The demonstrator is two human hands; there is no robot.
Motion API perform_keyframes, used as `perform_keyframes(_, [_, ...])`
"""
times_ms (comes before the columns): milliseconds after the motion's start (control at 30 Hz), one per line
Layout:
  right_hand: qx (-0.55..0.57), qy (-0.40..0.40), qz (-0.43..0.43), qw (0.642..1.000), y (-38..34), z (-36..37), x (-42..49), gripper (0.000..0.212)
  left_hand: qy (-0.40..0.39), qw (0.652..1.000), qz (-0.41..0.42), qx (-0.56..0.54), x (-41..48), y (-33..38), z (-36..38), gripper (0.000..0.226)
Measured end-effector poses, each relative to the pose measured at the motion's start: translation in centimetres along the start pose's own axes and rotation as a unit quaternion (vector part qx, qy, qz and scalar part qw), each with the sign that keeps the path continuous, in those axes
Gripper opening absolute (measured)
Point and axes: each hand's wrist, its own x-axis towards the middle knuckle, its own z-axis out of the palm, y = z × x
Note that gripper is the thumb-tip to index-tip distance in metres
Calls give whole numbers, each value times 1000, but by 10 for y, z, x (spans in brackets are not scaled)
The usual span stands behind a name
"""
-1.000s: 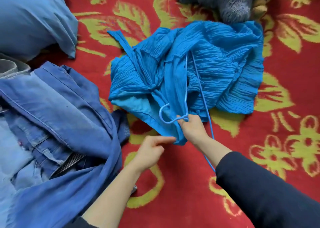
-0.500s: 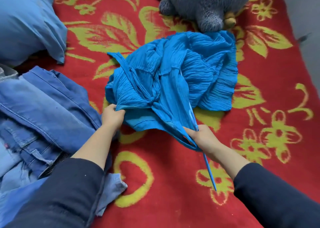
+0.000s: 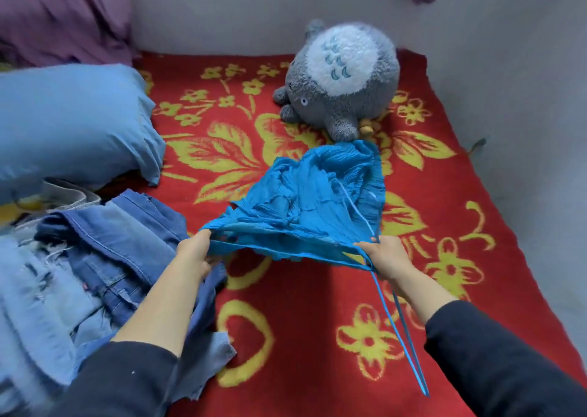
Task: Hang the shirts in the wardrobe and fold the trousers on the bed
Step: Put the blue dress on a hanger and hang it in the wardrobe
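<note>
Early stage: fingers of left hand [image 3: 193, 251] and right hand [image 3: 386, 256] pinch blue crinkled shirt [image 3: 305, 200] over bed [image 3: 317, 337]; right also grips blue hanger [image 3: 400, 327]; jeans pile [image 3: 104, 251] unfolded.

Red blanket [image 3: 317, 337], yellow floral print, spread flat. Grey plush toy [image 3: 343, 77] with white belly lies on its far end, close to grey wall [image 3: 222, 13]. Light-blue pillow [image 3: 70, 124] at left. Purple fabric [image 3: 63, 16] bunched far left, behind pillow.

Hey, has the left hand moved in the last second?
Yes. The left hand moved left, away from the right hand and up to the edge of the denim pile. It now grips the blue shirt by its left edge.
</note>
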Motion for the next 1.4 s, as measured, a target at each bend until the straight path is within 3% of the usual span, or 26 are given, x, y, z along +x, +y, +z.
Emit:
perform_keyframes(67, [14,41,-13,999,-24,-17,-14,36,-105,994,-7,41,-47,21,8,12])
perform_keyframes(133, [37,78,-40,995,-49,-37,-29,33,-145,987,32,69,-92,44,11,13])
perform_keyframes(267, [89,94,-94,987,-103,-84,-62,25,-219,966,135,-3,-179,104,10,10])
perform_keyframes(433, [102,100,-177,974,-167,-140,-102,28,-302,914,262,-70,-277,159,15,21])
perform_keyframes(600, [100,92,-257,957,-214,-193,-146,15,-367,854,350,-117,-352,187,16,36])
perform_keyframes(733, [131,116,-334,926,-231,-218,-169,25,-392,806,432,-104,-384,203,15,31])
perform_keyframes(833, [106,119,-358,920,-216,-215,-172,25,-405,810,417,-75,-379,193,19,26])
perform_keyframes(1100, [-48,141,-318,936,-157,-199,-146,61,-375,846,376,44,-358,152,41,26])
perform_keyframes(1233, [-14,173,-361,916,-149,-205,-151,51,-353,855,377,45,-343,146,42,24])
perform_keyframes(1400, [43,178,-348,920,-138,-216,-141,50,-299,866,396,53,-320,143,35,24])
